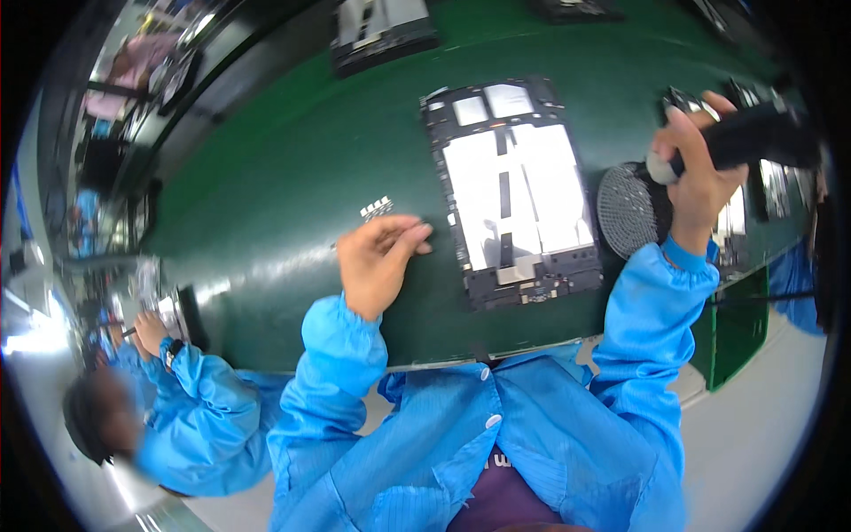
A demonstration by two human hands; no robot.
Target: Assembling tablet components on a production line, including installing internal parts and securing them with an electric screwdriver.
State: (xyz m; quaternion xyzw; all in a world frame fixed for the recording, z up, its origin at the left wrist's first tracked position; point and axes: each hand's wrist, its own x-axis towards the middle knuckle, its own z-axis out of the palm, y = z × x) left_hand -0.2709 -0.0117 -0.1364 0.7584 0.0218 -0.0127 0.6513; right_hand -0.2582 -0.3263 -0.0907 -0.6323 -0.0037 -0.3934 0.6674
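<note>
Before me on the green workbench (292, 191) lies an opened tablet-like device (519, 195), with large white cells, a dark frame and a dark ribbon cable down its middle. My left hand (377, 262) hovers to its left, thumb and fingers pressed together; whatever they may pinch is too small to make out. Just beyond that hand sits a small sheet with a row of white pieces (377, 207). My right hand (696, 173) is raised at the right, fingers around a thick black cylindrical tool (758, 137) with a pale rounded end. Below it is a round, grid-textured dish (626, 210).
More opened devices lie along the far edge, one of them (381, 35) at upper left. Others (771, 191) are at the right behind my hand. At the left, a co-worker in a blue smock (204, 417) works close by. A green panel (740, 332) stands below the bench's right end.
</note>
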